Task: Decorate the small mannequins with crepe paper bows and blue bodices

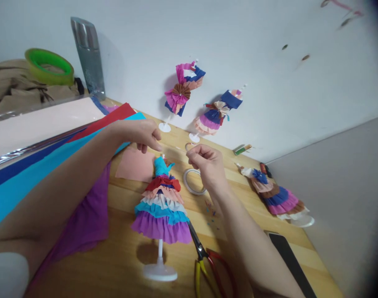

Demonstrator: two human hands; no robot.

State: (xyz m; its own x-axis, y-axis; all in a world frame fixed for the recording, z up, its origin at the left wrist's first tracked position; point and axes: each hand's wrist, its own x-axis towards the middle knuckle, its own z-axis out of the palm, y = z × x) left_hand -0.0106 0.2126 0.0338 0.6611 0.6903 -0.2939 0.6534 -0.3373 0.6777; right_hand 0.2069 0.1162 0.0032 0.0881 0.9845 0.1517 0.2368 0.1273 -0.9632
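Note:
A small dress form on a white stand (160, 272) wears a tiered crepe-paper dress (161, 207) in purple, turquoise, white, peach and red. Just above its top, to the left, my left hand (142, 133) hovers with its fingers curled together. My right hand (207, 161) is level with it on the other side, thumb and finger pinched. Whatever either hand may hold is too thin or hidden to make out. Below my right hand lies a roll of white tape (194, 191). Scissors (201, 252) with red and yellow handles rest beside the stand.
Crepe-paper sheets (52, 159) cover the left side, with a peach piece (135, 165) nearer the middle. Two dressed forms (179, 93) stand by the wall; another (274, 194) lies at right. A bottle (89, 58), a green tape roll (49, 68) and a dark phone-like slab (290, 260) are around.

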